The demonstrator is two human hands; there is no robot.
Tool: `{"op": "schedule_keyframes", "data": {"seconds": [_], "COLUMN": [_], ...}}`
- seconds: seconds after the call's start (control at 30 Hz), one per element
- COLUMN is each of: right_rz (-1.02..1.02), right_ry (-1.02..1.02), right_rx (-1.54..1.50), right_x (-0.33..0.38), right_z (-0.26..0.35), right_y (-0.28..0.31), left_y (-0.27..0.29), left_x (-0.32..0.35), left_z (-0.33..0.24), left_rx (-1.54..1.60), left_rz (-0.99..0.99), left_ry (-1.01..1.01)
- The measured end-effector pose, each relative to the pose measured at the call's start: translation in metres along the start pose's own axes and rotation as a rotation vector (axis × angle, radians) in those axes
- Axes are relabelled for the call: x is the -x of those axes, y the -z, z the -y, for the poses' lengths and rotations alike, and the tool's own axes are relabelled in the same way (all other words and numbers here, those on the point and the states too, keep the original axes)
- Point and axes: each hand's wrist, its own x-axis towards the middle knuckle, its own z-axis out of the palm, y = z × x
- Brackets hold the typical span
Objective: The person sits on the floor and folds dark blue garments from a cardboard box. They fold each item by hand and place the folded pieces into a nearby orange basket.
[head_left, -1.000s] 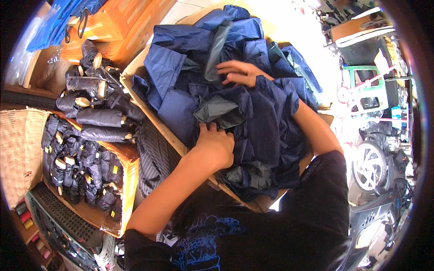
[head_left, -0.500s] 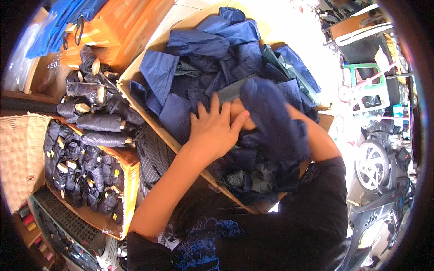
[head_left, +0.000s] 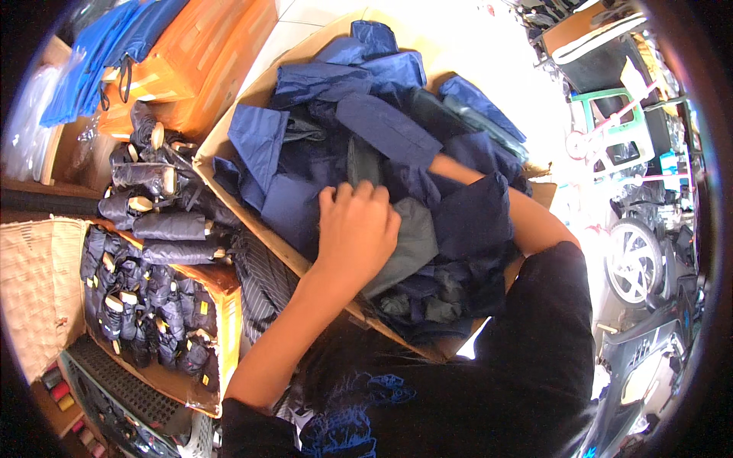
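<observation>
"While the left hand (head_left: 357, 229) curls its fingers over grey cloth (head_left: 413, 243) inside the carton (head_left: 215, 146), is it pinching?"
"Can't tell; the right hand's fingers are hidden too (a navy piece (head_left: 388, 128) covers them)."
"So what might go wrong?"
"Snagging, I'd judge: neighbouring pieces (head_left: 473, 217) overlap, so a hard tug could drag several over the carton's rim."

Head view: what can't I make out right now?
All in the head view:
Right hand: covered by navy fabric.
Left hand: fingertips and grip hidden behind its own knuckles.
Cardboard box: bottom buried under the fabric pile.
Motorcycle, lower right: partly cut off by the dark fisheye rim.
</observation>
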Motion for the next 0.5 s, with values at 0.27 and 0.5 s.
{"op": "schedule_keyframes", "data": {"seconds": [0.27, 0.5], "right_rz": [0.785, 0.686], "right_ry": [0.396, 0.329], "right_rx": [-0.325, -0.825], "right_x": [0.025, 0.005], "right_z": [0.037, -0.026], "right_y": [0.058, 0.137], "left_y": [-0.038, -0.042], "left_x": [-0.005, 0.007], "left_z": [0.013, 0.016], "left_rx": [0.085, 0.048], "left_rz": [-0.500, 0.132], "left_ry": [-0.233, -0.095]}}
